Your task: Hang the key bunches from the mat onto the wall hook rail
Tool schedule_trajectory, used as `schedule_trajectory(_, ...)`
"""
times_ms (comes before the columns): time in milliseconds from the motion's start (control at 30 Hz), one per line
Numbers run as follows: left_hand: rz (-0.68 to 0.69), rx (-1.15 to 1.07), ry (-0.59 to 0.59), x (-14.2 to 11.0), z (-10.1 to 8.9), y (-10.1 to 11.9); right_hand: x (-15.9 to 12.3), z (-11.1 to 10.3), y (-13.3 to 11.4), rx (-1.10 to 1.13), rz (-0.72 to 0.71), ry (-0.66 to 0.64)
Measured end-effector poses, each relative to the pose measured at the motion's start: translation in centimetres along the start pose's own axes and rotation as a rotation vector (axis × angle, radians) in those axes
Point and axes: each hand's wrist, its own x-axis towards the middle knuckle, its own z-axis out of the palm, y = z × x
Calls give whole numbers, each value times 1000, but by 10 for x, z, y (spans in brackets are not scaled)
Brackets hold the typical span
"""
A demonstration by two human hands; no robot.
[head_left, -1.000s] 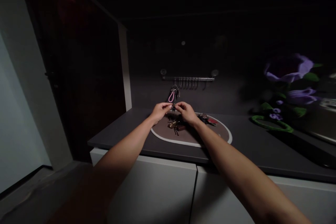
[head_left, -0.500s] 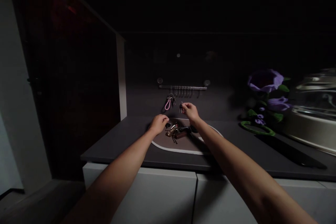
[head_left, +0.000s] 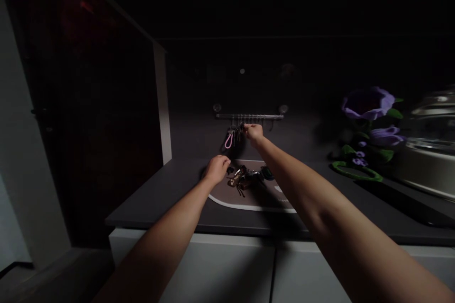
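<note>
My right hand [head_left: 253, 133] is raised to the hook rail [head_left: 250, 116] on the back wall, its fingers pinched on a small bunch of keys [head_left: 240, 133] near the hooks. Just left of it, other keys [head_left: 232, 130] with a pink strap loop [head_left: 229, 140] hang from the rail. Over the left side of the brown mat [head_left: 249, 201], my left hand [head_left: 218, 169] is closed, fingertips together; a dark thing shows beside them, and whether it is held is unclear. A pile of keys and keychains [head_left: 239, 179] lies on the mat.
The mat rests on a dark counter [head_left: 152, 194] above white cabinet doors [head_left: 220, 265]. Purple artificial flowers [head_left: 369, 104] with a green ring base stand at the right, beside a pale rounded appliance [head_left: 430, 161]. A side panel [head_left: 162, 104] borders the left.
My right hand has gone up with the keys, from below the rail to its hooks. My left hand stays over the mat's left side. The view has shifted slightly.
</note>
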Motion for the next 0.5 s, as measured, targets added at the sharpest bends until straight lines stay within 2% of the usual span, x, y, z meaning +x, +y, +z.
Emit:
schedule_trajectory(200,4,11,5,0,0,0,11,11,9,-25,21,87)
schedule_trajectory(400,5,23,13,2,3,-3,15,14,15,68,48,111)
schedule_trajectory(500,8,22,13,3,3,-3,20,14,20,-30,-5,108)
